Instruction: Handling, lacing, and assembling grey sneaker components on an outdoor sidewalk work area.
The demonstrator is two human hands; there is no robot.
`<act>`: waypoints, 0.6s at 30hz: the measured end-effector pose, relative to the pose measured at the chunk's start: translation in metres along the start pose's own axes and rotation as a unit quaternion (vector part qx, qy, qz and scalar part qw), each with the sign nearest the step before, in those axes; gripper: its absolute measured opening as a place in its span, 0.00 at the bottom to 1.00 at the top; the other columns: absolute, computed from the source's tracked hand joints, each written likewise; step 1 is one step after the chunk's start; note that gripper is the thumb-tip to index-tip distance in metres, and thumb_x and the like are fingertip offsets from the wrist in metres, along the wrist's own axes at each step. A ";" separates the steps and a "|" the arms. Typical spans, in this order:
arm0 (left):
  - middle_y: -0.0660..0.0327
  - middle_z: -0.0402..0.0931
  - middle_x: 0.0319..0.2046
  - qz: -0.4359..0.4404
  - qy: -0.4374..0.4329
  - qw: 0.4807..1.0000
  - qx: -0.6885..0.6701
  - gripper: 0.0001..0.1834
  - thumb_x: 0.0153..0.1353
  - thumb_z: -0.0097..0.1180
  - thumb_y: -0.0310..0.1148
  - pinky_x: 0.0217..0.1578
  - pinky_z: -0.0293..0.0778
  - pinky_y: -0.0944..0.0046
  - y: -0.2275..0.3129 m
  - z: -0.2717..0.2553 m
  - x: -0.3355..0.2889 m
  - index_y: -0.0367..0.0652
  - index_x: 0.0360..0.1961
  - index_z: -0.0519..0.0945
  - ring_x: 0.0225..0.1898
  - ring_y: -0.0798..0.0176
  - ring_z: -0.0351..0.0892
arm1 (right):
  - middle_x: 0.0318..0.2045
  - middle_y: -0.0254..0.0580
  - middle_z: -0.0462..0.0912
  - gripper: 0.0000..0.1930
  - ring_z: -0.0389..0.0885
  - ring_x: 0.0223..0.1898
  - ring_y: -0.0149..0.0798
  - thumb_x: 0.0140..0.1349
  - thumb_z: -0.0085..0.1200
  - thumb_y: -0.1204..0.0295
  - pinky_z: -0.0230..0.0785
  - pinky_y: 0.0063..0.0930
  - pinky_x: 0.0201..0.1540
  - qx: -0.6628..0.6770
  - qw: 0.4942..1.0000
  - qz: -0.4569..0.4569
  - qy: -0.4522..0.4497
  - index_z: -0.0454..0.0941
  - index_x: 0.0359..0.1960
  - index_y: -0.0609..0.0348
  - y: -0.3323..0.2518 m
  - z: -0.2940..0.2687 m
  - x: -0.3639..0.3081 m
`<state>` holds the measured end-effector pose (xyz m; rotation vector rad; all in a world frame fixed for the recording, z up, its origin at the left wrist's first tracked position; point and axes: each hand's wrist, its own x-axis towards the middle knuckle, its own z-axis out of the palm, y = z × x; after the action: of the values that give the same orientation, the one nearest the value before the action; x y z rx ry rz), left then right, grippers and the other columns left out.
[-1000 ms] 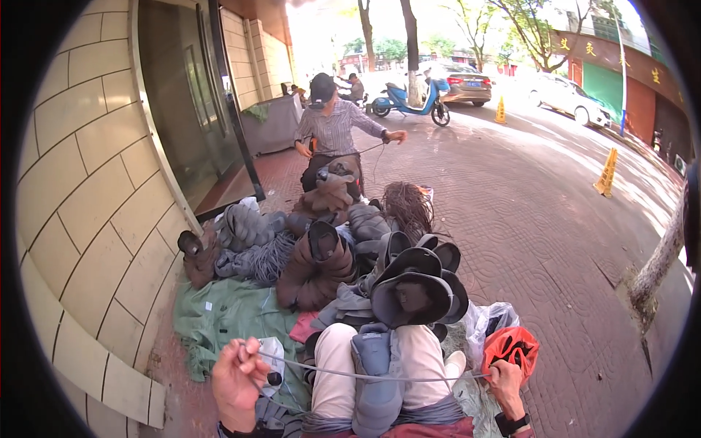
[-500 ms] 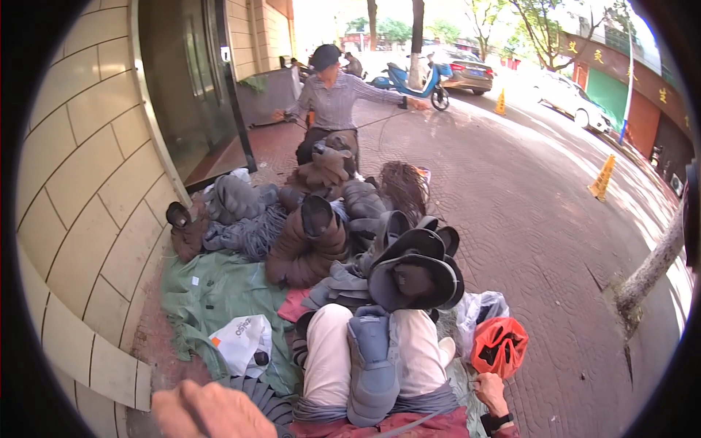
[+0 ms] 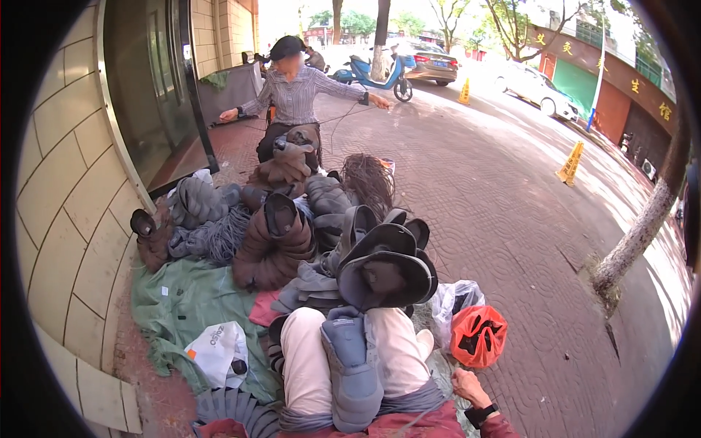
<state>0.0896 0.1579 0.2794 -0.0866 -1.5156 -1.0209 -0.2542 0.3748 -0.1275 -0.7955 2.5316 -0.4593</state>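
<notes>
Lap and pavement seen from the head, near to far. At the lower edge, red cloth [image 3: 431, 425] covers the lap, with a band of grey laces [image 3: 412, 402] lying across it on both sides of a blue-grey shoe upper [image 3: 350, 372]. The shoe upper rests between the thighs of pale trousers [image 3: 303, 361]; its long axis runs near to far, almost in line with the legs, the rounded toe pointing back toward the wearer and the collar with its tongue at the far end. The right hand [image 3: 471, 387], a dark band at its wrist, lies to the right of the knees, fingers curled in narrowly — whether a lace is pinched there cannot be told. The left hand lies outside the view, so its grip cannot be told.

To the left, a fan of grey uppers [image 3: 237, 409] lies near a white plastic bag [image 3: 219, 354] on green cloth [image 3: 175, 292]. To the right, a red plastic bag [image 3: 478, 325] stands just beyond the right hand. Beyond the knees come nested dark uppers [image 3: 383, 274], a coiled brown stack [image 3: 270, 248] and a bundle of brown laces [image 3: 367, 182]. Farther off, a co-worker [image 3: 296, 95] sits facing this way — both arms spread wide — before a blue scooter [image 3: 380, 71].
</notes>
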 end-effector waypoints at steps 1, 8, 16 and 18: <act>0.56 0.83 0.34 0.000 -0.001 1.000 0.002 0.11 0.63 0.60 0.31 0.25 0.81 0.65 -0.003 -0.007 0.003 0.42 0.45 0.83 0.25 0.59 0.84 | 0.32 0.60 0.84 0.09 0.84 0.40 0.60 0.59 0.54 0.69 0.76 0.48 0.43 0.001 0.999 0.003 0.048 0.82 0.33 0.61 -0.002 0.000 -0.001; 0.53 0.85 0.30 -0.055 -0.210 0.961 -0.171 0.05 0.61 0.61 0.29 0.18 0.79 0.65 -0.018 -0.024 0.016 0.45 0.38 0.83 0.22 0.60 0.86 | 0.24 0.43 0.81 0.05 0.80 0.21 0.34 0.62 0.55 0.76 0.72 0.30 0.25 0.235 0.955 -0.144 0.114 0.79 0.36 0.67 -0.066 -0.036 0.018; 0.52 0.82 0.25 -0.099 -0.144 0.968 -0.182 0.08 0.60 0.60 0.28 0.13 0.74 0.65 -0.035 -0.021 0.022 0.47 0.23 0.81 0.14 0.60 0.78 | 0.24 0.34 0.82 0.06 0.73 0.18 0.22 0.69 0.54 0.75 0.64 0.17 0.20 0.472 0.877 -0.089 -0.013 0.79 0.41 0.65 -0.181 -0.088 -0.001; 0.50 0.82 0.26 -0.075 -0.162 0.957 -0.230 0.07 0.61 0.60 0.29 0.16 0.78 0.62 -0.045 -0.023 0.020 0.46 0.25 0.81 0.15 0.58 0.80 | 0.24 0.34 0.82 0.06 0.74 0.18 0.21 0.70 0.54 0.75 0.64 0.17 0.20 0.480 0.872 -0.093 -0.016 0.79 0.42 0.65 -0.195 -0.092 -0.005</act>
<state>0.0757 0.1059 0.2691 -0.4937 -1.5628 -1.5266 -0.2082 0.2426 0.0362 -0.6068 1.8033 -1.5704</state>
